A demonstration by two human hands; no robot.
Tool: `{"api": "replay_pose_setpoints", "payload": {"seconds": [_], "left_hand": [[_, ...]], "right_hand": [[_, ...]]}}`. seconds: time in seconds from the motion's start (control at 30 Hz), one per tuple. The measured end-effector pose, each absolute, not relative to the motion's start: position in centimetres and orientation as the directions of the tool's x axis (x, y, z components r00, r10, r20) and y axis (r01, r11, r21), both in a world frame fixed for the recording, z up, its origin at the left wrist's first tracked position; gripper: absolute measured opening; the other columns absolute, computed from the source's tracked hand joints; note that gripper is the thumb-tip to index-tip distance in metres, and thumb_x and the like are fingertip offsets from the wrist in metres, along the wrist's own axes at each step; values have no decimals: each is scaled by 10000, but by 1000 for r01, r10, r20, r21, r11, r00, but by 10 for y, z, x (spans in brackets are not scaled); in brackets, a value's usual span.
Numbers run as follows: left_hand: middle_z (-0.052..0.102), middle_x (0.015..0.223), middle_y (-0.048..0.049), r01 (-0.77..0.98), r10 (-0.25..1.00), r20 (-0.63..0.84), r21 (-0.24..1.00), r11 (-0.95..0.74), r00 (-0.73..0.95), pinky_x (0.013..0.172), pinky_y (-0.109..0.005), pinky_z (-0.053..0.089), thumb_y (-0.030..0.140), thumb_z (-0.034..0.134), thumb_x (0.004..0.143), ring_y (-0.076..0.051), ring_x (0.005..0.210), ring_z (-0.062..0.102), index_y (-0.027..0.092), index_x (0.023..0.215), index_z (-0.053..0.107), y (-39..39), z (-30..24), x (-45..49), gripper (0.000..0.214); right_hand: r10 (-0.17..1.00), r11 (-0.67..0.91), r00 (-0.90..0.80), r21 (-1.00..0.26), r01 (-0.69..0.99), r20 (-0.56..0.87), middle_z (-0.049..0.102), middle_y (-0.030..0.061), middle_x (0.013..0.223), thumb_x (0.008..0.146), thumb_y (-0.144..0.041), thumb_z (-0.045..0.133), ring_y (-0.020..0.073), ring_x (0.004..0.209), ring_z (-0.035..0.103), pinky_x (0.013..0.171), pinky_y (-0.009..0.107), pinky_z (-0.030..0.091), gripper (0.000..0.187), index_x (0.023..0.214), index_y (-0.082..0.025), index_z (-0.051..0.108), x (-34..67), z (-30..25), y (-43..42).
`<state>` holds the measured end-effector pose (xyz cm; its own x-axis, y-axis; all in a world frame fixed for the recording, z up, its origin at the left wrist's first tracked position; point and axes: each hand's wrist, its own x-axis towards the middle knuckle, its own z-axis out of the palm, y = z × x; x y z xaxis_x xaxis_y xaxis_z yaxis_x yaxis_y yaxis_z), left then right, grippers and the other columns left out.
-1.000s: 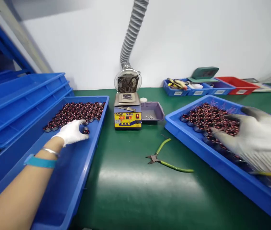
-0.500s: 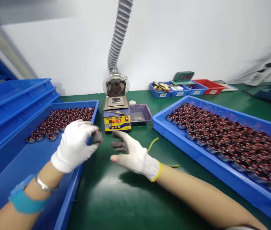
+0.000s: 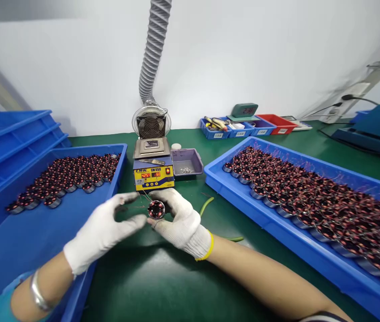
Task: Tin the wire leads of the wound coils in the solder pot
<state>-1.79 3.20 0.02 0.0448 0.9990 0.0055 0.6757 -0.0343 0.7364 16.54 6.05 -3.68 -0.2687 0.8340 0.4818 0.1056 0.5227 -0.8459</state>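
1. Head view: one wound core is held just in front of the yellow-fronted unit, its dark, red-spotted face turned toward the camera
2. Fine wire ends are seen between the core and the unit; these are best left free of all fingers, as they could easily be bent or snagged
3. By the right hand, gloved and in front of the unit to the right, the core is pinched at its side; pressure is best put on the metal rim, not on the windings
4. To the front left of the unit, the left hand is spread with nothing grasped; its thumb is just beside the core, and whether they touch cannot be told, but only a light fingertip should be needed for steadying
5. Fingertips should be kept off the unit's top plate, which, judging by the lit display, may be hot
6. Right of the unit, green handles are partly hidden by the right hand and should not be brushed
7. More cores are laid in the left blue tray, left of the unit, and in the right blue tray, to its right
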Motion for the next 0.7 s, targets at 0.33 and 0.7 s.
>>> {"api": "replay_pose_setpoints", "payload": {"seconds": [0.33, 0.7], "left_hand": [[500, 517, 16, 363, 988, -122, 928, 80, 95, 509, -239, 392, 545, 457, 802, -116, 511, 466, 178, 552, 477, 31, -2, -1, 445], [541, 540, -2, 94, 976, 15, 996, 6, -216, 504, -244, 394, 456, 499, 805, -116, 497, 473, 168, 597, 528, 56, -9, -39, 356]], "right_hand": [[791, 575, -368, -799, 176, 488, 621, 35, 988, 695, -204, 657, 152, 882, 610, 783, 273, 504, 377, 1059, -206, 557, 166, -43, 52], [813, 541, -384, -811, 224, 437, 631, 30, 972, 667, -194, 674, 148, 872, 610, 790, 276, 502, 399, 1054, -194, 578, 168, -36, 54]]}}
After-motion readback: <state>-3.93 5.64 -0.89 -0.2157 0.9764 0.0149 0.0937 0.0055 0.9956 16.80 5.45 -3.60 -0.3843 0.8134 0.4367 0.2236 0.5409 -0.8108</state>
